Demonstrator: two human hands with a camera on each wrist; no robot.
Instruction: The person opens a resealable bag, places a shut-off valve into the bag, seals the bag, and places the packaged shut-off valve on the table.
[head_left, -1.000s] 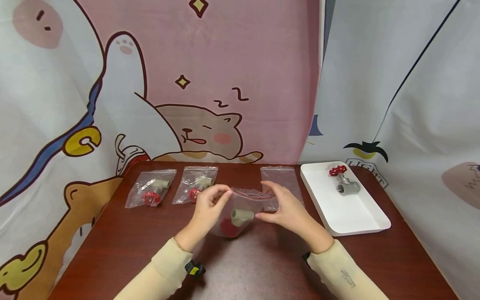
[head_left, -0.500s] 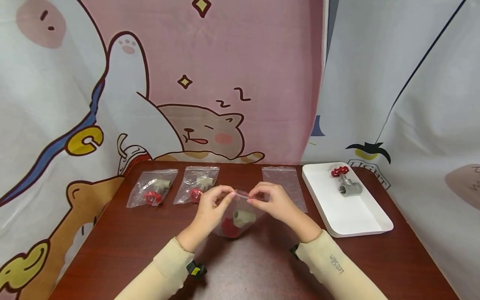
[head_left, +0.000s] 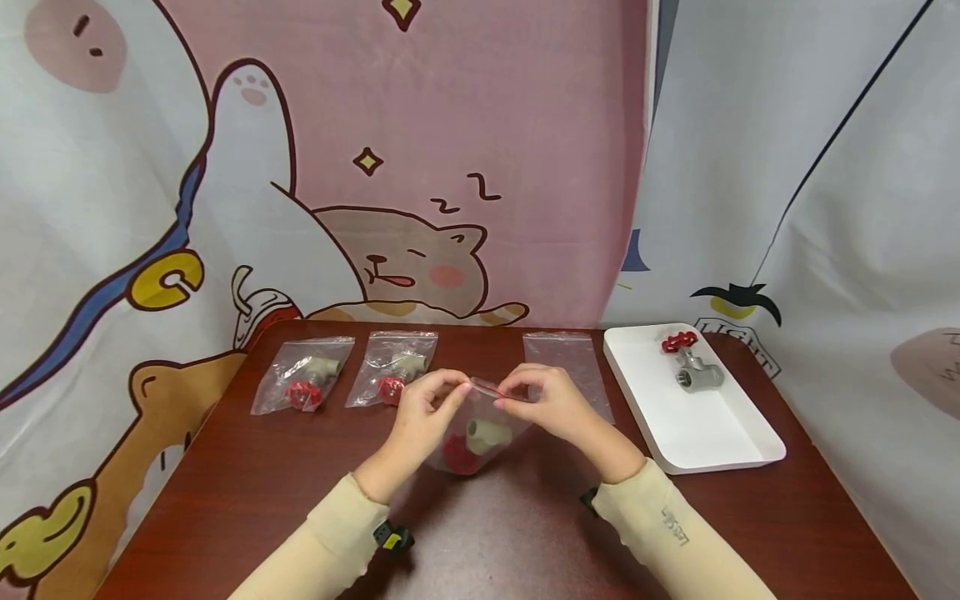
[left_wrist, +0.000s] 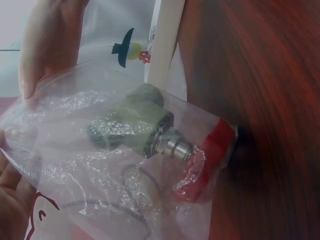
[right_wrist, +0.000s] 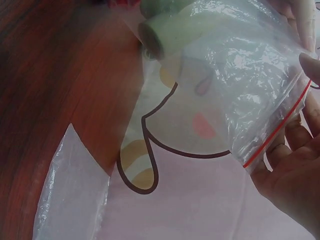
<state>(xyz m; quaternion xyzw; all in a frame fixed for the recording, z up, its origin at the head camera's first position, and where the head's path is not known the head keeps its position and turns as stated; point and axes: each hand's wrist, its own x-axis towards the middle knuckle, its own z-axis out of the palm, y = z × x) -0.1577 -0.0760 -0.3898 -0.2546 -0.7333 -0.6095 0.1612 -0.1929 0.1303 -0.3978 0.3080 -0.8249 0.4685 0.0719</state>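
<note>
A clear zip bag (left_wrist: pixel 65 150) hangs between both hands, a green-grey valve (left_wrist: pixel 132 122) with a red handwheel (left_wrist: pixel 210 162) inside it. My left hand (head_left: pixel 422 421) pinches the bag's top edge at its left side. Thumb and fingers of my right hand (head_left: pixel 558 408) pinch the same edge a little to the right. In the right wrist view the red seal line (right_wrist: pixel 280 127) runs along the bag's mouth beside the right hand (right_wrist: pixel 295 165). The bag's lower end hangs close over the table; whether it touches is unclear.
Two bags with valves, one at far left (head_left: pixel 303 375) and one beside it (head_left: pixel 392 367), lie at the back. A flat bag (head_left: pixel 573 367) lies behind the right hand. The white tray (head_left: pixel 720 433) on the right holds a metal valve (head_left: pixel 699 375) with a red handwheel.
My right hand has moved left along the bag's mouth and its spread thumb and fingers have closed on the edge. The left hand has stayed nearly in place.
</note>
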